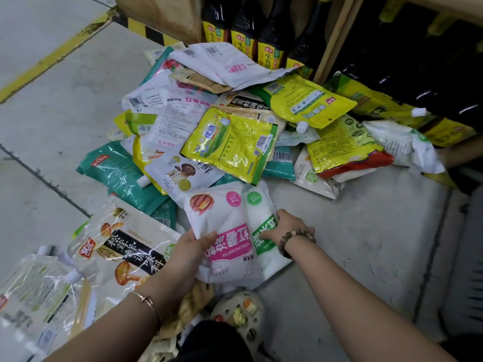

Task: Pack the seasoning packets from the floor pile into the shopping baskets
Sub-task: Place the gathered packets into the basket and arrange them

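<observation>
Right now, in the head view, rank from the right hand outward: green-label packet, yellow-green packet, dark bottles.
1. green-label packet, gripped by the right hand.
2. yellow-green packet, mid-pile ahead.
3. dark bottles, shelf behind the pile.

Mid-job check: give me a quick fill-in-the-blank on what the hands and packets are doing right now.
1. The left hand grips a white packet with a ____ label band.
2. The right hand holds the neighbour packet, labelled in ____.
3. The bead bracelet sits on the ____ wrist.
4. Behind the pile, the shelf holds dark ____.
Missing words: pink; green; right; bottles.
</observation>
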